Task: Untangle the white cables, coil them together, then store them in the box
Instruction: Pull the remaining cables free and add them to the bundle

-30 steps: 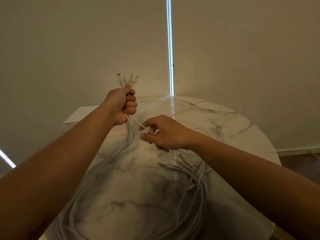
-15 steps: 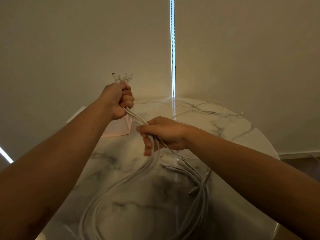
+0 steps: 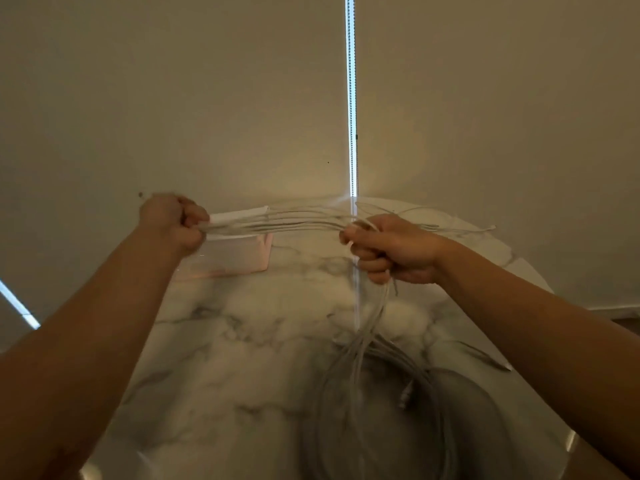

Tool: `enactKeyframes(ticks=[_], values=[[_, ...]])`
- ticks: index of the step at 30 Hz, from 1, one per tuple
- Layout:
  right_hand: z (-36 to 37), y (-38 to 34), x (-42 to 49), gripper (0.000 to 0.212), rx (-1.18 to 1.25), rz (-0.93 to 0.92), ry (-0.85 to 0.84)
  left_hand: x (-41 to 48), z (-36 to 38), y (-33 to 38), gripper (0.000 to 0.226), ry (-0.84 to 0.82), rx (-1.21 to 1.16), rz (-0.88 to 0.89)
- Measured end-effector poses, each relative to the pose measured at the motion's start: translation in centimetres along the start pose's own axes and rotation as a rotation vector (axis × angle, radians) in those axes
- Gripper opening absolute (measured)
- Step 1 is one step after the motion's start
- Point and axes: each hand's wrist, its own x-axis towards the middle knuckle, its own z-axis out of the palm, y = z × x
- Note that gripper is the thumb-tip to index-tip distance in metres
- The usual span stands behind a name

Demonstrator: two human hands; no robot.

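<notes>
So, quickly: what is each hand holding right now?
Left hand: closed around the white cables.
Right hand: closed around the same white cables.

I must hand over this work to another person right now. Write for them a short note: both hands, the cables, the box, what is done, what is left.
Left hand: grips the white cables.
Right hand: grips the same bundle farther along; the span between is stretched level.
The rest hangs to loose loops on the table.
Box: on the table, beyond the left hand.
One thin cable lies apart at the far edge.
Done: most cables gathered in one bundle.
Left: coil them, store them in the box.
</notes>
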Motion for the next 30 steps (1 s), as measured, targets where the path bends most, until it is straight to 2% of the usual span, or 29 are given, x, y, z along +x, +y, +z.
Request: enactKeyframes(ticks=[2,5,10,14,16,19,21,22,23,24,25,28,29,30], values=[[-1.0,0.0,-0.3,0.031,0.040,-0.052,0.148,-0.7,-1.5,-2.8,0.040,-0.002,-0.023,-0.095],[-1.7,0.1,-0.6,0.038,0.071,-0.108,0.241,-1.8,-3.2,-5.6,0.034,-0.030,-0.139,-0.206],[-1.2,-1.7,0.1,0.037,0.042,-0.254,0.398,-4.7,-4.1,-9.8,0.034,0.041,-0.221,-0.222],[-0.7,-3.1,0.6,0.040,-0.104,-0.281,0.509,-6.7,-5.1,-12.0,0.030,0.000,-0.212,-0.276],[-0.4,-3.4,0.7,0.042,-0.200,-0.300,0.539,-7.9,-5.5,-12.5,0.037,-0.051,-0.187,-0.339],[-0.1,-3.8,0.7,0.043,-0.302,-0.333,0.526,-10.4,-6.9,-12.6,0.056,-0.189,0.058,-0.539],[0.1,-4.3,0.6,0.044,-0.387,-0.338,0.515,-12.2,-7.9,-10.9,0.069,-0.427,0.501,-0.644],[0.2,-4.4,0.6,0.044,-0.437,-0.339,0.510,-13.3,-7.8,-9.2,0.072,-0.581,0.759,-0.623],[0.3,-4.5,0.7,0.044,-0.485,-0.341,0.504,-14.2,-7.3,-7.3,0.071,-0.714,0.962,-0.515],[0.5,-4.6,0.8,0.045,-0.525,-0.340,0.497,-14.6,-6.2,-5.5,0.068,-0.787,1.072,-0.320],[0.7,-4.6,0.9,0.045,-0.560,-0.336,0.489,-14.8,-4.8,-3.9,0.062,-0.797,1.082,-0.062],[1.3,-4.6,1.4,0.047,-0.629,-0.324,0.469,-13.1,0.9,-1.4,0.032,-0.612,0.964,0.709],[1.4,-4.7,1.5,0.048,-0.640,-0.319,0.460,-12.2,2.9,-1.5,0.027,-0.539,1.032,0.905],[1.6,-4.8,1.5,0.047,-0.646,-0.312,0.452,-11.1,4.5,-2.1,0.025,-0.500,1.142,1.016]])
